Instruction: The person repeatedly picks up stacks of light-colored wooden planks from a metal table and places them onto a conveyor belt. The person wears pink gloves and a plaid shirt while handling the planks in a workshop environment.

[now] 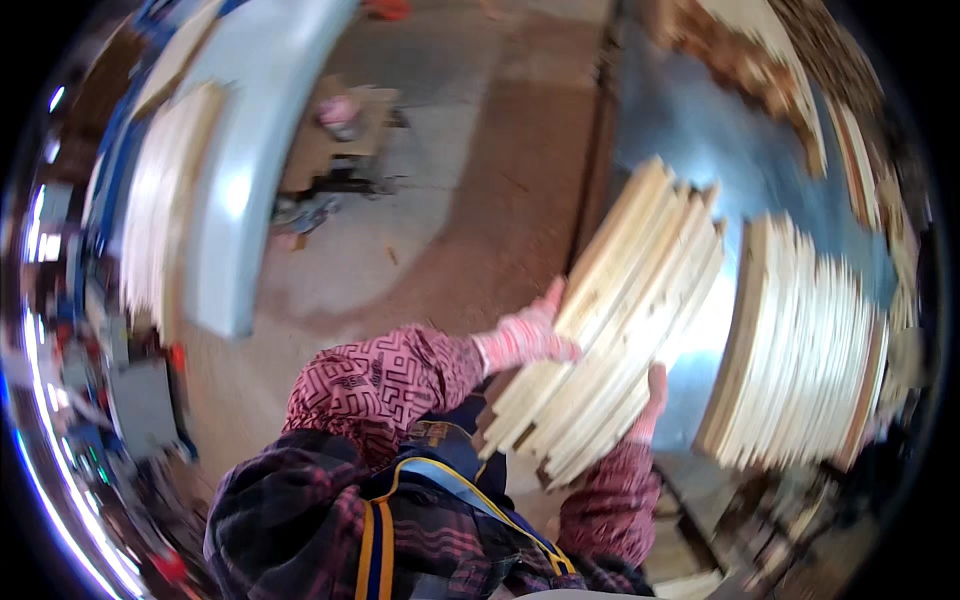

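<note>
Between my two hands is a bundle of long pale wooden strips [625, 310], lying side by side with uneven ends. It slants from the far right toward my body, over the near edge of a shiny metal table [685, 400]. My left hand [528, 332], in a pink-striped glove, presses on the bundle's left side, thumb and fingers apart around it. On the other side my right hand [652, 402] grips the strips, with part of its fingers hidden beneath or behind them. Patterned pink sleeve covers reach both wrists.
Right of the bundle stands another row of wooden strips [790, 350] on the metal table. Rough-edged boards [745, 75] lie at its far side. At left, a second metal-topped table [240, 220] has a wood stack [165, 210] beside it. A low cardboard-topped stand [365, 120] sits on the floor.
</note>
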Demonstrator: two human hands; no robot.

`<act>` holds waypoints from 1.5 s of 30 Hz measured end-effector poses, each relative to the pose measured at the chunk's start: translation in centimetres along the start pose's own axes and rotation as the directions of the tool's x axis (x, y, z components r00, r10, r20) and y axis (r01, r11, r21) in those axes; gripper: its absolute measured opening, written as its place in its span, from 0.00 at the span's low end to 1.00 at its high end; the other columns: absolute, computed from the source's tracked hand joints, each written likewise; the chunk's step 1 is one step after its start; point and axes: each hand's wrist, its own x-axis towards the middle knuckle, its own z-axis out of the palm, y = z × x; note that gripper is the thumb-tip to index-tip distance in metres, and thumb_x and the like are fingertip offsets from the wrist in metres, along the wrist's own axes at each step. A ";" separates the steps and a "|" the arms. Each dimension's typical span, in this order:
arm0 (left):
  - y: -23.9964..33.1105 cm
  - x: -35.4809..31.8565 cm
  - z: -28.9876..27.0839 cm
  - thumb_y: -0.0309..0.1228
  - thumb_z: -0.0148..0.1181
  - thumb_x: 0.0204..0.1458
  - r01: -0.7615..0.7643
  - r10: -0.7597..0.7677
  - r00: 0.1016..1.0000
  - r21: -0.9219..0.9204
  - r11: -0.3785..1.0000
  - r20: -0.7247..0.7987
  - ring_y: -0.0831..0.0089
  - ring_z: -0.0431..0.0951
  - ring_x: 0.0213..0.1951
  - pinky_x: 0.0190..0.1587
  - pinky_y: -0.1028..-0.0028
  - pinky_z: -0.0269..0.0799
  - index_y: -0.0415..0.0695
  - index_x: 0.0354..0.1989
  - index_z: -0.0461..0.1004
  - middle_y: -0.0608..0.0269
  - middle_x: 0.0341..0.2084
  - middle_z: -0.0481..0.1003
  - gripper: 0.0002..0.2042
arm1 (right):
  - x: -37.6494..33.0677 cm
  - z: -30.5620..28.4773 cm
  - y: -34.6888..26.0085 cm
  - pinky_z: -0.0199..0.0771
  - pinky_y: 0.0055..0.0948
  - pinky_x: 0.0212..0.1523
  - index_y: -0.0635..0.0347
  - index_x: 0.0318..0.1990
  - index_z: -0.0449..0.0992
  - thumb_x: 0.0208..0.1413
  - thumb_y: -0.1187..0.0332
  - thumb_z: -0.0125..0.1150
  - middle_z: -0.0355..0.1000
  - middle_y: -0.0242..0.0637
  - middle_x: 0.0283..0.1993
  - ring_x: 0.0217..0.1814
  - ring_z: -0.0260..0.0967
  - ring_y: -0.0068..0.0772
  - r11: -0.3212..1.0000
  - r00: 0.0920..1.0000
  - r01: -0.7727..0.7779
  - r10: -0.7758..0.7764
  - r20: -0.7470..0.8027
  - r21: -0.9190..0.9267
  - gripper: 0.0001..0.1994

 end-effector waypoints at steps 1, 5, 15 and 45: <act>-0.5 -1.8 -0.6 0.50 0.73 0.33 -0.024 0.023 1.000 -0.010 1.000 -0.011 0.48 0.60 0.65 0.66 0.65 0.55 0.43 0.72 0.26 0.37 0.63 0.59 0.66 | -0.4 1.0 0.5 0.68 0.49 0.61 0.61 0.68 0.55 0.58 0.44 0.47 0.63 0.53 0.64 0.61 0.65 0.54 0.997 0.999 0.038 -0.039 -0.010 -0.072 0.37; 0.1 -8.9 -6.1 0.44 0.74 0.35 0.038 -0.045 0.991 -0.055 0.998 -0.127 0.50 0.58 0.66 0.68 0.66 0.53 0.46 0.73 0.31 0.38 0.65 0.55 0.62 | -1.6 9.5 3.2 0.72 0.52 0.57 0.59 0.68 0.54 0.53 0.48 0.57 0.64 0.53 0.61 0.59 0.67 0.52 0.998 0.976 0.045 -0.034 0.215 -0.045 0.39; -8.6 -32.2 -22.7 0.56 0.59 0.49 -0.079 0.380 0.604 0.422 0.903 -0.700 0.46 0.60 0.63 0.61 0.59 0.62 0.36 0.65 0.55 0.41 0.58 0.64 0.43 | -2.9 28.4 16.9 0.80 0.40 0.48 0.69 0.57 0.67 0.63 0.55 0.48 0.72 0.51 0.52 0.49 0.75 0.45 0.980 0.802 0.091 0.034 0.597 -0.178 0.25; -40.2 -57.3 -55.8 0.45 0.68 0.40 0.602 -0.392 0.595 0.066 0.795 -0.702 0.57 0.73 0.56 0.56 0.62 0.70 0.43 0.57 0.59 0.52 0.54 0.71 0.37 | -1.6 38.2 27.9 0.75 0.43 0.52 0.61 0.58 0.69 0.44 0.43 0.68 0.72 0.43 0.53 0.50 0.71 0.45 0.769 0.958 0.251 -0.111 0.265 -0.588 0.39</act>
